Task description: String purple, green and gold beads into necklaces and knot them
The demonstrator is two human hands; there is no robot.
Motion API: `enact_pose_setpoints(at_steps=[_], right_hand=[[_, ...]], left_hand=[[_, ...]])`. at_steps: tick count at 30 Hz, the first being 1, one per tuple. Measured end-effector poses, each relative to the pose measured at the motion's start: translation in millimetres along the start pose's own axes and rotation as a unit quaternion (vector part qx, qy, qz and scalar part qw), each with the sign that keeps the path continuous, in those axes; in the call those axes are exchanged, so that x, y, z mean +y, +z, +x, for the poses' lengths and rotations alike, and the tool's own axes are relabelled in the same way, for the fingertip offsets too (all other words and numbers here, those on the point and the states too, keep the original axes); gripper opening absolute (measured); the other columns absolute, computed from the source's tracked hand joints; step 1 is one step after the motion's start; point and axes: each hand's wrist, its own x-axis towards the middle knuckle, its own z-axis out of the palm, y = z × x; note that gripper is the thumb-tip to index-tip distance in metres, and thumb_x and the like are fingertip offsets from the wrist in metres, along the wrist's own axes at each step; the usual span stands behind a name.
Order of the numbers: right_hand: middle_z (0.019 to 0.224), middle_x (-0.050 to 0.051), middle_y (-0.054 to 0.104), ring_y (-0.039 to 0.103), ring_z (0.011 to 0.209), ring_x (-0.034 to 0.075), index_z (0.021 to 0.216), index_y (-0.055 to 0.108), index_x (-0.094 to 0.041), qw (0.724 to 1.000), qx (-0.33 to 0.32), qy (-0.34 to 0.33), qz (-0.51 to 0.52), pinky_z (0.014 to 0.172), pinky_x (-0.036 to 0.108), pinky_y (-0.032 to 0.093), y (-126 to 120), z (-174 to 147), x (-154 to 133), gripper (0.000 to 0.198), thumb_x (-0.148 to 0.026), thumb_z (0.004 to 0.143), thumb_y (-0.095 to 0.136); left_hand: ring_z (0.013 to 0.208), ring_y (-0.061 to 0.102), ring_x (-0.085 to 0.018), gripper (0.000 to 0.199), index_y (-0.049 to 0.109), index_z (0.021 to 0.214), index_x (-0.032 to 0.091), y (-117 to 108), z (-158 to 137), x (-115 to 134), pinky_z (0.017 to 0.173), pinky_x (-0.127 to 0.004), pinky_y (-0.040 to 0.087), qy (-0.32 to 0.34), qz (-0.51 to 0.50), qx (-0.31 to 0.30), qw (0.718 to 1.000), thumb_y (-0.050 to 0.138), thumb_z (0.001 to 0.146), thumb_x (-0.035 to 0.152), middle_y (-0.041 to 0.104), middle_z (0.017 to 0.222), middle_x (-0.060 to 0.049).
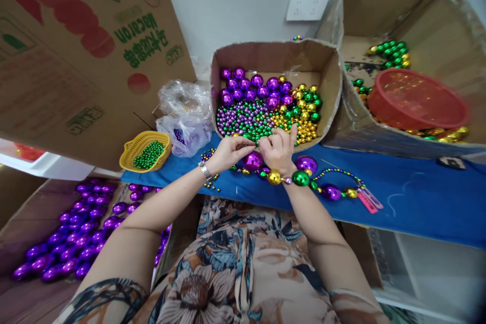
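Observation:
My left hand [232, 153], with a metal watch at the wrist, has thumb and forefinger pinched together at the front of a cardboard box of beads [329, 106]. Close to its fingertips, my right hand [279, 148] is also in a pinch, other fingers raised. What lies between the fingertips is too small to make out. A bead string [300, 178] of large purple, gold and green balls passes below both hands and across my right wrist. Its right end has a loop of small beads and a pink tag [367, 201]. Inside the box are purple balls [261, 91] and small mixed beads [243, 119].
A yellow basket [125, 159] of green beads and a clear plastic bag [186, 134] stand left on the blue cloth [410, 202]. At right, a large carton [349, 20] holds a red basin [417, 101] and beads. Purple balls [76, 238] fill a box below left.

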Motion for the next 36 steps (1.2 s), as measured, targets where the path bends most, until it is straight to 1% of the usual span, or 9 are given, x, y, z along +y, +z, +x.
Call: enact_pose_setpoints(at_steps=[4, 8, 11, 15, 18, 21, 25, 30, 36], right_hand=[[0.078, 0.003, 0.053, 0.053, 0.101, 0.021, 0.079, 0.065, -0.024, 0.996, -0.031, 0.050, 0.066, 0.109, 0.057, 0.035, 1, 10, -2, 0.024, -0.036, 0.094, 0.050], [0.110, 0.011, 0.059, 0.061, 0.092, 0.017, 0.125, 0.059, -0.020, 0.951, -0.088, 0.163, 0.246, 0.088, 0.036, 0.054, 12, -9, -10, 0.036, -0.036, 0.098, 0.041], [0.136, 0.017, 0.050, 0.061, 0.111, 0.019, 0.146, 0.040, -0.017, 0.920, -0.152, 0.175, 0.316, 0.100, 0.037, 0.051, 13, -45, -24, 0.051, -0.033, 0.097, 0.040], [0.142, 0.017, 0.050, 0.049, 0.133, 0.026, 0.141, 0.050, -0.015, 0.872, -0.313, 0.064, 0.372, 0.112, 0.043, 0.042, -22, -75, -43, 0.050, -0.033, 0.094, 0.050], [0.111, 0.007, 0.071, 0.069, 0.099, 0.017, 0.119, 0.067, -0.022, 0.796, -0.390, 0.070, 0.457, 0.088, 0.030, 0.056, -59, -58, -41, 0.032, -0.033, 0.096, 0.047], [0.085, 0.002, 0.073, 0.067, 0.068, 0.011, 0.108, 0.069, -0.023, 0.829, -0.295, 0.201, 0.430, 0.067, 0.023, 0.053, -73, -24, -26, 0.027, -0.034, 0.098, 0.047], [0.092, 0.004, 0.071, 0.066, 0.085, 0.016, 0.093, 0.069, -0.020, 0.867, -0.206, 0.257, 0.373, 0.077, 0.028, 0.050, -48, 1, -15, 0.026, -0.041, 0.094, 0.053], [0.080, 0.000, 0.066, 0.060, 0.073, 0.013, 0.091, 0.065, -0.021, 0.781, -0.136, 0.359, 0.493, 0.067, 0.024, 0.049, -24, -4, -32, 0.026, -0.046, 0.088, 0.061], [0.087, -0.002, 0.064, 0.060, 0.074, 0.009, 0.092, 0.058, -0.024, 0.651, -0.079, 0.398, 0.641, 0.069, 0.022, 0.051, -40, -20, -43, 0.018, -0.042, 0.090, 0.062]], left_hand=[[0.053, 0.045, -0.009, 0.024, 0.068, 0.073, 0.014, 0, 4, -4, 0.050, -0.021, 0.033, -0.017, -0.038, 0.036, 0.998, 0.070, 0.077, 0.038, 0.060, 0.061, 0.000], [0.053, 0.044, -0.008, 0.031, 0.063, 0.070, 0.014, 2, 5, -15, 0.049, -0.020, 0.031, -0.058, -0.125, 0.125, 0.983, 0.075, 0.072, 0.043, 0.056, 0.060, 0.001], [0.053, 0.045, -0.008, 0.035, 0.063, 0.072, 0.014, 0, 5, -22, 0.050, -0.020, 0.033, -0.082, -0.163, 0.190, 0.965, 0.079, 0.068, 0.046, 0.058, 0.062, 0.001], [0.053, 0.046, -0.008, 0.035, 0.063, 0.072, 0.014, 1, 1, -28, 0.051, -0.020, 0.035, -0.086, -0.157, 0.214, 0.960, 0.077, 0.070, 0.046, 0.058, 0.061, 0.002], [0.051, 0.043, -0.008, 0.028, 0.064, 0.073, 0.015, 7, -6, -28, 0.050, -0.021, 0.033, -0.066, -0.082, 0.206, 0.973, 0.072, 0.077, 0.042, 0.055, 0.058, 0.003], [0.055, 0.047, -0.009, 0.021, 0.065, 0.075, 0.016, 16, -13, -25, 0.054, -0.022, 0.037, -0.015, 0.011, 0.202, 0.979, 0.066, 0.083, 0.035, 0.058, 0.062, 0.001], [0.062, 0.054, -0.011, 0.015, 0.066, 0.078, 0.018, 25, -20, -18, 0.060, -0.023, 0.042, 0.076, 0.101, 0.174, 0.977, 0.062, 0.087, 0.029, 0.061, 0.068, 0.000], [0.064, 0.055, -0.012, 0.015, 0.065, 0.078, 0.017, 32, -30, -14, 0.061, -0.023, 0.043, 0.113, 0.101, 0.141, 0.978, 0.060, 0.089, 0.026, 0.060, 0.068, -0.001], [0.052, 0.043, -0.008, 0.027, 0.065, 0.080, 0.015, 34, -44, -15, 0.049, -0.020, 0.032, -0.072, -0.115, 0.028, 0.990, 0.065, 0.086, 0.042, 0.056, 0.062, 0.001]])
